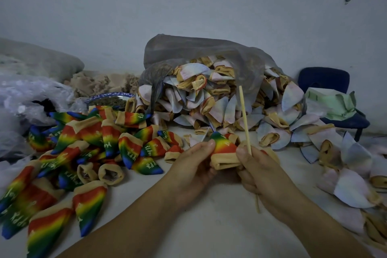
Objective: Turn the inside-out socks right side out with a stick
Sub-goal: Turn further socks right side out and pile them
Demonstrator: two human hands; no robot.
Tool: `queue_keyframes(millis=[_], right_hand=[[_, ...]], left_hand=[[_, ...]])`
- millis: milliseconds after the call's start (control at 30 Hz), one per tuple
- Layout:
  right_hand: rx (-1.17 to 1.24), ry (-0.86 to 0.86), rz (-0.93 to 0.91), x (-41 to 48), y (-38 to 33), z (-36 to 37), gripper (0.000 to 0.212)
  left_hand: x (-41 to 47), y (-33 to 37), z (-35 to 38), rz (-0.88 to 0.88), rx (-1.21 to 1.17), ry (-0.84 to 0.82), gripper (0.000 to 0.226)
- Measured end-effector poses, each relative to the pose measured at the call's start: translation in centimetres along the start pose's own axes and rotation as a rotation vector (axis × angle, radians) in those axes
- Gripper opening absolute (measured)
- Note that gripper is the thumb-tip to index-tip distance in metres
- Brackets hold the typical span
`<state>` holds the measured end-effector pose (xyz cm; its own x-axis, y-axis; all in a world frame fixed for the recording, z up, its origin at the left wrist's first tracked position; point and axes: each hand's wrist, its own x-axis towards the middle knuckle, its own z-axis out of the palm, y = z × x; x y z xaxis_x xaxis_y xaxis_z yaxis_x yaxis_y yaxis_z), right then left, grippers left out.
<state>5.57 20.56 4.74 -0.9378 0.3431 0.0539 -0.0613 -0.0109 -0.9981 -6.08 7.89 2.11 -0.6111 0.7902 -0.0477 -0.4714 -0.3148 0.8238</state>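
Sock (pixel 225 148): rainbow-striped with a tan cuff, printed side outward. It is held in front of the grey mesh bag (pixel 188 48), nearer the camera than the bag's spilled contents and just above the white surface (pixel 209 222).

Head view:

1. Left hand (pixel 192 165): pinches the sock. The thumb lies on the striped part and the fingers are curled under the cuff.
2. Right hand (pixel 257 172): fingers are curled round the stick (pixel 244 115), and the thumb rests against the cuff edge of the sock.
3. The stick is pale, thin and near upright, leaning slightly left at the top. Its upper end reaches in front of the bag's lower right part. Its lower end shows below the right hand.
4. Inside-out socks (pixel 209 100): pale blue-pink with tan cuffs. They fill the open mouth of the bag and spill out in front of it and to its right.
5. Rainbow socks (pixel 94 148): a loose heap in front of the bag and to its left, striped sides outward, several bearing white lettering.
6. Blue-rimmed dish (pixel 111 98): just left of the bag, behind the rainbow heap.
7. Clear plastic bag (pixel 25 98): far left of the mesh bag.
8. Blue chair (pixel 326 81): right of the mesh bag, carrying crumpled green material (pixel 333 104).
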Motion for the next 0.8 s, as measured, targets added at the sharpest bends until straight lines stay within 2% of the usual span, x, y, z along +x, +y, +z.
queue_keyframes(millis=[67, 167, 233, 367, 400, 433, 533, 633, 667, 700, 800], right_hand=[[-0.008, 0.005, 0.000, 0.0, 0.0, 0.2, 0.037], [-0.497, 0.247, -0.135, 0.3, 0.5, 0.1, 0.036], [-0.685, 0.327, -0.289, 0.2, 0.2, 0.2, 0.037], [-0.895, 0.155, -0.444, -0.1, 0.6, 1.1, 0.033], [-0.931, 0.141, -0.470, 0.0, 0.8, 1.4, 0.025], [-0.912, 0.144, -0.482, 0.1, 0.8, 1.5, 0.014], [-0.641, 0.218, -0.444, 0.0, 0.5, 1.3, 0.015], [-0.450, 0.263, -0.366, -0.1, 0.2, 1.1, 0.005], [-0.415, 0.263, -0.354, -0.1, 0.2, 1.1, 0.012], [-0.382, 0.260, -0.341, -0.2, 0.1, 1.2, 0.019], [-0.332, 0.256, -0.327, -0.2, 0.0, 1.2, 0.022]], left_hand=[[-0.2, 0.2, 0.2, -0.053, -0.087, -0.037, 0.040], [0.0, -0.1, 0.4, -0.060, 0.023, 0.083, 0.019], [0.1, -0.1, 0.2, -0.022, 0.134, 0.156, 0.011], [0.2, -0.2, 0.2, 0.025, 0.139, 0.174, 0.010], [0.2, -0.2, 0.2, 0.022, 0.137, 0.168, 0.012], [0.2, -0.3, 0.3, 0.025, 0.139, 0.141, 0.016], [-0.1, -0.3, 0.6, 0.086, 0.196, 0.069, 0.034], [-0.2, -0.2, 0.4, 0.174, 0.284, 0.150, 0.049], [-0.2, -0.1, 0.3, 0.184, 0.279, 0.167, 0.052], [-0.1, 0.0, 0.0, 0.179, 0.256, 0.145, 0.050], [-0.3, 0.5, -0.2, 0.122, 0.090, -0.013, 0.020]])
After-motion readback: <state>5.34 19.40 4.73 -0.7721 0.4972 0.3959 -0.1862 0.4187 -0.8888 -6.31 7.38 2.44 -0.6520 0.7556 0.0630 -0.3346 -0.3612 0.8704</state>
